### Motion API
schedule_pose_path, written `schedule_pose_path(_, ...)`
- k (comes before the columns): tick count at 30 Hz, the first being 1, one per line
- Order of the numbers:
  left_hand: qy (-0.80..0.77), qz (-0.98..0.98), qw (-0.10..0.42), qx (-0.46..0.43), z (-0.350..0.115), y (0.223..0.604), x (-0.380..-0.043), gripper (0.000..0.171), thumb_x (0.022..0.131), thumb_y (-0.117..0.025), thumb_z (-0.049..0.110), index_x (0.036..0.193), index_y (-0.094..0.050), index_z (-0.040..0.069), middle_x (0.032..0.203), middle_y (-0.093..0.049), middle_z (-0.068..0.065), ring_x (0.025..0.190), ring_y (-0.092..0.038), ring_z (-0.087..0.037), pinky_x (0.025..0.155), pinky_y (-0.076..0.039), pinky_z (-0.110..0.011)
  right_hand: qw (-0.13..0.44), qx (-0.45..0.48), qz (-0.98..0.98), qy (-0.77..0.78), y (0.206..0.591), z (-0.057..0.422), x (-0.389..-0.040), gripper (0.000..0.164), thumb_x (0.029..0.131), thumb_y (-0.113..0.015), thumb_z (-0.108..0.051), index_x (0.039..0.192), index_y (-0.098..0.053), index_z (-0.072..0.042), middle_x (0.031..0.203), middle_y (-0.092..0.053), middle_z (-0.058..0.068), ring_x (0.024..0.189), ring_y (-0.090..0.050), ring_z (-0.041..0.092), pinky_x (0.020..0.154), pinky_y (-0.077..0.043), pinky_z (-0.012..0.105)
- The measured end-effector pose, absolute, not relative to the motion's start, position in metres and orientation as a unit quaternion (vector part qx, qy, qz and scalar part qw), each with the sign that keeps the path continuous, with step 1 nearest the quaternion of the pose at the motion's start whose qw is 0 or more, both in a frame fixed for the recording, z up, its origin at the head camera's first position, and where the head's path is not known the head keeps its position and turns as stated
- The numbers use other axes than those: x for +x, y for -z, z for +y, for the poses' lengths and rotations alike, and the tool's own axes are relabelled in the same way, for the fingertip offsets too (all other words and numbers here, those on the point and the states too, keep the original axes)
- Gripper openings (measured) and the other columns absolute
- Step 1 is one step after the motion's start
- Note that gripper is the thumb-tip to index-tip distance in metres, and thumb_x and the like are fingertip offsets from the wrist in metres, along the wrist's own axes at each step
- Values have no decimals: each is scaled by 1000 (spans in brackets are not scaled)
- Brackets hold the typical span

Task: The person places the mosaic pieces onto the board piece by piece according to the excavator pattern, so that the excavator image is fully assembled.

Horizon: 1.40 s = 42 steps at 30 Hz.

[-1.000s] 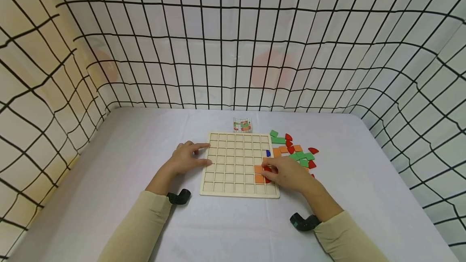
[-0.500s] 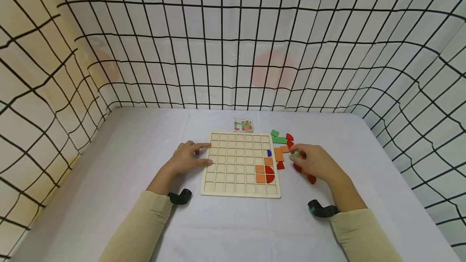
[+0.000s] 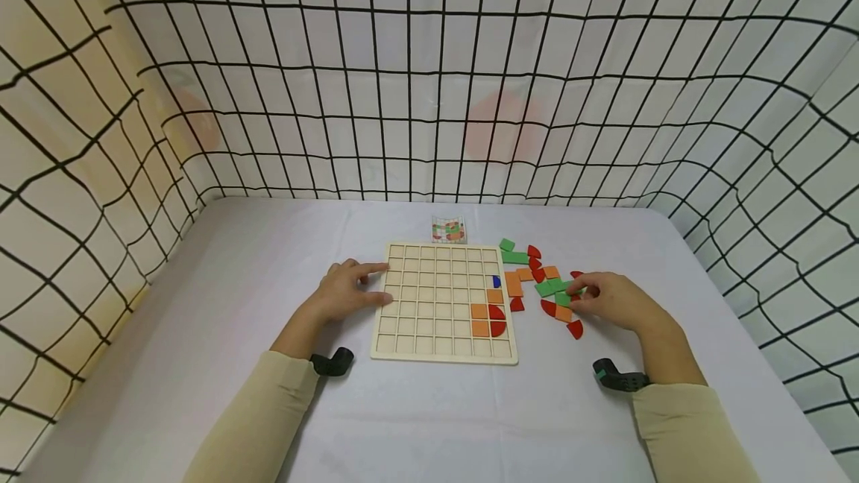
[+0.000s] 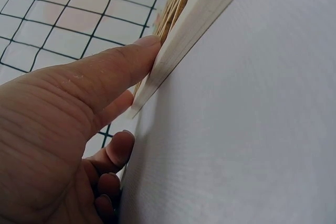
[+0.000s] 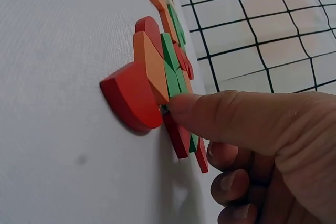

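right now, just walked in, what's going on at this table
A person's left hand touches the left edge of the board. The right hand is at the loose pieces to the board's right; whether it grips one is unclear. On the board lie three orange pieces, two red pieces and a blue piece.

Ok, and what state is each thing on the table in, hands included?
Board: flat, partly filled.
Placed pieces: red, orange and blue, on the board.
Loose pieces: clustered right of the board, some touching.
Card: patterned side showing.
Left hand: touching the board's left edge.
Right hand: at the loose pieces; grip unclear.
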<state>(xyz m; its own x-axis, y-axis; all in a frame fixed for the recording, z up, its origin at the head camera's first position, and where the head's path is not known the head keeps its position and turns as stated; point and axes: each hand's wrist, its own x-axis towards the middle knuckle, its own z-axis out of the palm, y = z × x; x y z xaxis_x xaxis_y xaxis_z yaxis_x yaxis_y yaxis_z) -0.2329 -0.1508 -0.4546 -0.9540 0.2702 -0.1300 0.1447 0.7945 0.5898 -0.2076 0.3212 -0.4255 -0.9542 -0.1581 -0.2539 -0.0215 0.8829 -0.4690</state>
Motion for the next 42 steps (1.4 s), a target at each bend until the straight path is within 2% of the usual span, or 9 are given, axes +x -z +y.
schedule_pose_path(13, -301, 942, 107, 107, -152, 455, -234, 70, 85, -79, 50, 147, -57, 30, 111, -58, -6, 100, -44, -25, 79, -32, -35, 136, -53, 963, 227, 431, 312, -211, 33, 89, -77, -31, 115, -69, -11, 84, -50, 4, 83, -49, 20, 65, -37, 33)
schedule_pose_path(23, -300, 942, 108, 106, -153, 454, -233, 70, 85, -79, 49, 147, -57, 28, 111, -57, -7, 99, -43, -25, 78, -32, -34, 131, -54, 966, 216, 435, 310, -212, 36, 89, -78, -41, 108, -69, -12, 80, -52, 2, 83, -51, 19, 65, -39, 32)
schedule_pose_path(29, -299, 942, 105, 112, -154, 454, -233, 70, 85, -79, 49, 147, -57, 27, 109, -57, -7, 98, -43, -25, 77, -32, -34, 129, -53, 964, 228, 428, 302, -210, 31, 90, -77, -40, 105, -68, -14, 77, -52, 1, 77, -51, 18, 63, -38, 32)
schedule_pose_path(37, -298, 942, 104, 112, -153, 456, -235, 70, 85, -79, 50, 148, -56, 28, 110, -57, -6, 98, -43, -24, 78, -32, -34, 140, -56, 962, 228, 420, 285, -207, 32, 92, -74, -37, 111, -68, -12, 77, -54, 2, 71, -52, 18, 61, -40, 32)
schedule_pose_path(42, -298, 942, 104, 117, -152, 455, -235, 70, 85, -78, 49, 148, -57, 27, 109, -57, -7, 97, -43, -25, 78, -32, -34, 138, -65, 960, 236, 418, 274, -205, 30, 92, -74, -38, 108, -68, -13, 73, -52, 1, 64, -50, 17, 56, -38, 30)
